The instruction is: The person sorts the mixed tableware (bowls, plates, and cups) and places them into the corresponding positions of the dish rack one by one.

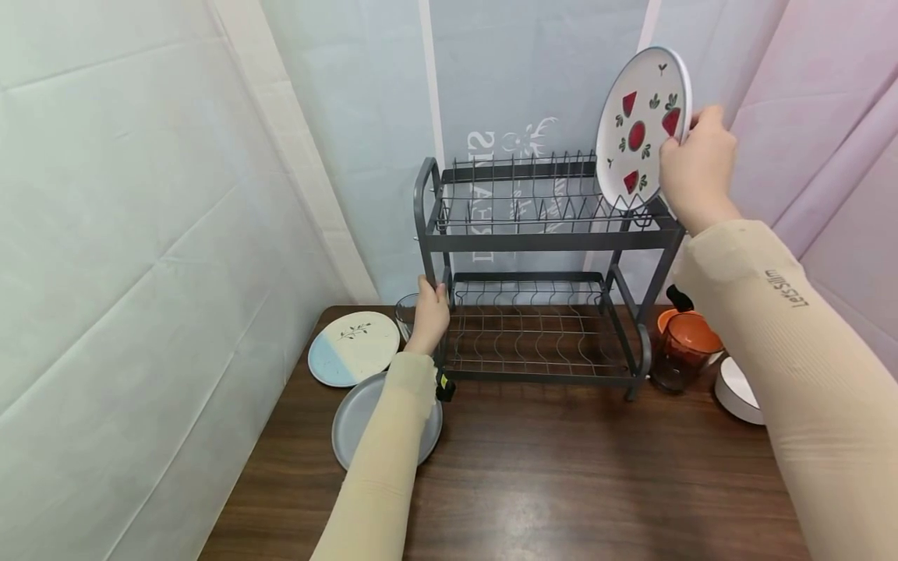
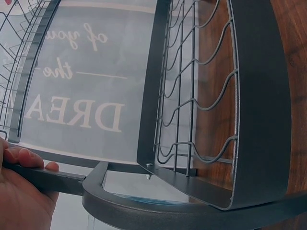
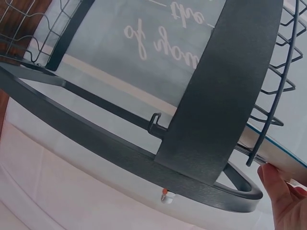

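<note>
My right hand [image 1: 701,167] pinches the rim of a white plate [image 1: 648,86] painted with red watermelon slices and green leaves. The plate stands on edge at the right end of the upper tier of a dark grey two-tier dish rack [image 1: 554,241], its lower edge among the wires. In the right wrist view, the thumb lies against the plate [image 3: 280,155], just beyond the rack's end. With my left hand [image 1: 429,315] I grip the rack's left front upright; the left wrist view shows the fingers curled round that bar [image 2: 53,178].
Left of the rack lie a blue-and-cream plate [image 1: 365,343], a grey plate [image 1: 358,417] and a clear glass [image 1: 405,312]. To its right are an amber glass [image 1: 677,354], an orange bowl [image 1: 694,331] and a white round dish [image 1: 737,393]. Fabric walls [image 1: 337,93] enclose the table [image 1: 547,467].
</note>
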The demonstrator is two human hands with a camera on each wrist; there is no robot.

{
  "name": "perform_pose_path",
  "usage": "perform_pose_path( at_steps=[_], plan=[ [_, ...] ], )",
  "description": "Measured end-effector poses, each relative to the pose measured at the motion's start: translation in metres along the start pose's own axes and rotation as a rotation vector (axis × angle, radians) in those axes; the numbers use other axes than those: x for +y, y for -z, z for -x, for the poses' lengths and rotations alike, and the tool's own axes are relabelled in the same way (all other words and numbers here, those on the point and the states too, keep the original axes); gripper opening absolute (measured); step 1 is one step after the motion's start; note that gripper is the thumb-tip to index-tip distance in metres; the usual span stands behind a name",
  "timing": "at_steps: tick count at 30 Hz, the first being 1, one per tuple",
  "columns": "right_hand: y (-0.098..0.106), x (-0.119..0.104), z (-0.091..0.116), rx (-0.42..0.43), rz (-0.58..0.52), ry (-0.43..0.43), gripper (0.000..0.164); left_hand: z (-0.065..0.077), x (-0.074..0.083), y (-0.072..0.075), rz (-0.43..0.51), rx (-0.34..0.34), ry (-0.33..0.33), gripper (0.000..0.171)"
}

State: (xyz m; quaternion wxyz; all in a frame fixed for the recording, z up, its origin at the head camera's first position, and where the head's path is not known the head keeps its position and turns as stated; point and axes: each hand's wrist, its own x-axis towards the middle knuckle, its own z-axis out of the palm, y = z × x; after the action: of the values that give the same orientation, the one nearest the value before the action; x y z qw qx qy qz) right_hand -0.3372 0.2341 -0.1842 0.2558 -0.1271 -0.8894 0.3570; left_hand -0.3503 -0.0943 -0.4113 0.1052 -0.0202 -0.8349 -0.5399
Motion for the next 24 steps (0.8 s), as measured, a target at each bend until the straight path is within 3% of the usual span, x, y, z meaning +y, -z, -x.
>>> perform_pose_path(
  at_steps=[14,24],
  plan=[
    [-0.004,0.014,0.007,-0.003,-0.027,0.045,0.036,0.0,-0.002,-0.001,0.003,-0.015,0.014,0.035],
    [-0.004,0.024,0.018,0.058,-0.148,0.104,0.036,-0.001,-0.001,0.0,-0.007,-0.011,0.015,0.033]
  ],
)
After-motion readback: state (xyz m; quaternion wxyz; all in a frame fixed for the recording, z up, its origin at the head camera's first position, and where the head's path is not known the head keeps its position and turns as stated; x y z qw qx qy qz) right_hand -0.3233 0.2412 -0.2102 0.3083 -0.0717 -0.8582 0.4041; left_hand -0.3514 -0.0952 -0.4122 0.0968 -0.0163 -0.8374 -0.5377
